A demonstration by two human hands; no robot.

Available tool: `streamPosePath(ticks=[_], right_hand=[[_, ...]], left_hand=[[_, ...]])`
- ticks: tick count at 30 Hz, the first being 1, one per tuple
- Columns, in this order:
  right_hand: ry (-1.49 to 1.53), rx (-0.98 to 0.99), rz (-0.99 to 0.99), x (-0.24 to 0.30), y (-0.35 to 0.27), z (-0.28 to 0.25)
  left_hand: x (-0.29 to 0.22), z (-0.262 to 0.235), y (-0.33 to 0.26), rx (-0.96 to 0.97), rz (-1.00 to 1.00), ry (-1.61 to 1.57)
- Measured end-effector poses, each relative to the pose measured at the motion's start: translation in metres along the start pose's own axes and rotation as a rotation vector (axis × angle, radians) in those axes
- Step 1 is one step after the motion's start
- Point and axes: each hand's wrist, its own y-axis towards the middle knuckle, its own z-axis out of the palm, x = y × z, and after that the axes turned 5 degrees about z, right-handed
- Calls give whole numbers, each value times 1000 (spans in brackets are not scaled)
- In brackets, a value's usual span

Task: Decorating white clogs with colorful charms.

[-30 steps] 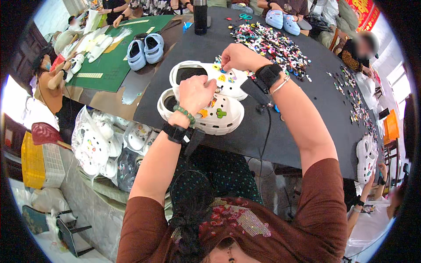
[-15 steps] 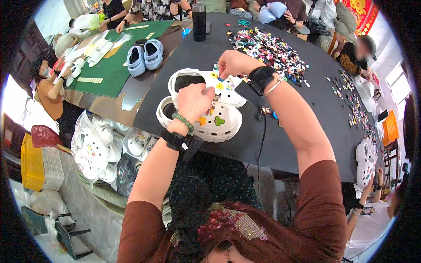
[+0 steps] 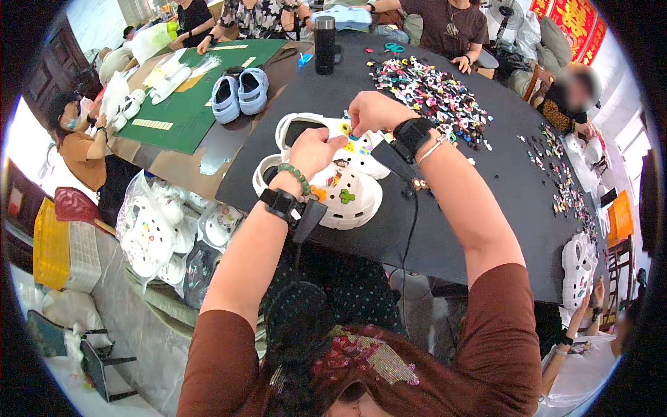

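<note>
Two white clogs lie side by side on the black table in front of me. The far clog [image 3: 372, 165] carries several small colourful shoe charms on its upper. The near clog [image 3: 356, 214] has a green cactus charm [image 3: 347, 197] and others. My left hand [image 3: 313, 151] is closed, curled over the far clog behind its charms; its fingertips are partly hidden. My right hand [image 3: 375, 112] pinches a small blue charm [image 3: 355, 136] against the far clog's upper, close to the left thumb. Which holes lie under the fingers is hidden.
A big pile of loose charms [image 3: 434, 94] spreads beyond my right hand, with more at the right edge. A black tumbler [image 3: 324, 47] and blue clogs [image 3: 240, 96] stand farther off. Bagged white clogs [image 3: 149, 233] sit at lower left. Several people work around the tables.
The view has shifted slightly. My left thumb and fingers have come closer to my right fingertips at the far clog. A person across the table now rests a hand near the charm pile.
</note>
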Motion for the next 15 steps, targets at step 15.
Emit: streamPosePath(ticks=[15], right_hand=[[-24,38,175,4,4,-1]], left_hand=[[-4,-1,-7,15,72,-135]])
